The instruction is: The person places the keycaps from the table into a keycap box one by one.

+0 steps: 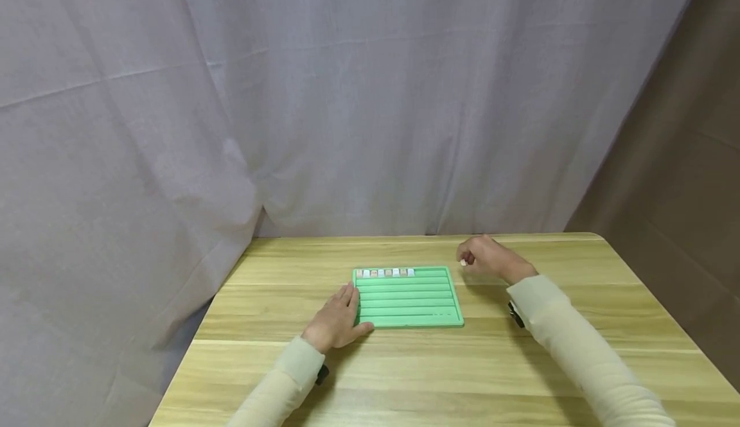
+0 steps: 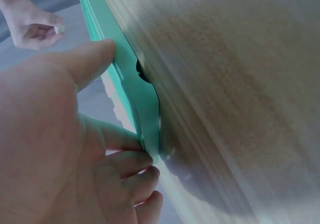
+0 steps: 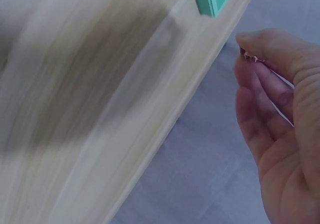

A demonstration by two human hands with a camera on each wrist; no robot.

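Note:
A green ridged board (image 1: 405,305) lies flat on the table, with several parallel grooves running across it. Small white and beige tiles (image 1: 384,273) stand side by side in its top groove, from the left corner to past the middle. My left hand (image 1: 335,321) rests at the board's left end, fingers fairly straight along the edge and thumb at the near corner. Off the board's far right corner, my right hand (image 1: 488,257) pinches one small pale tile (image 2: 59,29) between thumb and fingertips, raised over the table. In the right wrist view the fingers mostly cover that tile.
The light wood table (image 1: 416,382) carries the board near its middle. Grey curtain cloth (image 1: 370,106) hangs behind the table and along its left side. A brown surface (image 1: 670,176) rises on the right.

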